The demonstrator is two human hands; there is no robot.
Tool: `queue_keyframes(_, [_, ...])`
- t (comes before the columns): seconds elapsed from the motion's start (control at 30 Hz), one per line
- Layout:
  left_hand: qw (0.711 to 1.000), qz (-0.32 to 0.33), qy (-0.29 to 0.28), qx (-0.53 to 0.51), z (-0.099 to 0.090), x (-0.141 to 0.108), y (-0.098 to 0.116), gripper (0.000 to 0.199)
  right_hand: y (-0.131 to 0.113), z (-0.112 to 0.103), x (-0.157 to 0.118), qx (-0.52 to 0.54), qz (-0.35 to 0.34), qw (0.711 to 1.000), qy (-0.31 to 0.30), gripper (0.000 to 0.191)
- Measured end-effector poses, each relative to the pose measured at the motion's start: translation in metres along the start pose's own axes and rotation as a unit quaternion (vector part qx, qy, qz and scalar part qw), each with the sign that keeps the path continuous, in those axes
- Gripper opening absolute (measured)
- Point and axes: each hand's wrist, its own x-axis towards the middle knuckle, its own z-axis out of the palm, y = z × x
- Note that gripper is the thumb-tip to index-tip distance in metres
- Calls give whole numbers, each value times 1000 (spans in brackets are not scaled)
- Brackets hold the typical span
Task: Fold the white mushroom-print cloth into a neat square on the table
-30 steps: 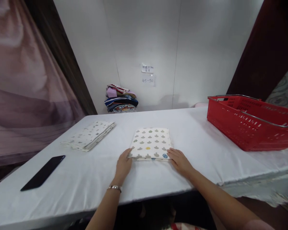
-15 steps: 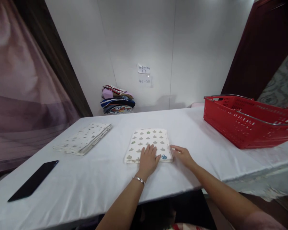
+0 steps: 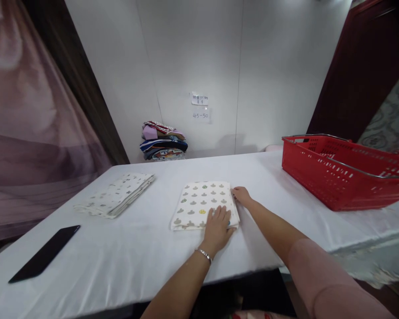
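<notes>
A folded white cloth (image 3: 199, 199) printed with grey mushroom shapes and a few coloured ones lies on the white-covered table. My left hand (image 3: 217, 227), with a silver bracelet at the wrist, rests flat on the cloth's front right part, fingers spread. At the cloth's right edge, toward its far corner, my right hand (image 3: 242, 196) has its fingers curled in and pinching the edge; the fingertips are partly hidden. Another folded white cloth (image 3: 119, 192) with small dark prints lies apart to the left.
A red plastic basket (image 3: 332, 181) with metal handles stands on the right of the table (image 3: 119, 257). A flat black object (image 3: 44, 253) lies at the front left. Behind the far edge sits a stack of folded fabrics (image 3: 162, 141) against the wall, with paper labels (image 3: 200, 115) above.
My left hand has slid right across the mushroom-print cloth, uncovering a yellow mushroom. My right hand has moved farther up the cloth's right edge, its fingers now curled in.
</notes>
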Motion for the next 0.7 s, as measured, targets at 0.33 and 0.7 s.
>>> queue_keyframes(0.33, [1000, 1, 19, -10, -2, -5, 1, 47, -13, 11, 3, -135, 19, 991, 17, 39])
queue_keyframes(0.7, [999, 3, 31, -37, 2, -6, -1, 46, -14, 6, 11, -161, 27, 987, 14, 41])
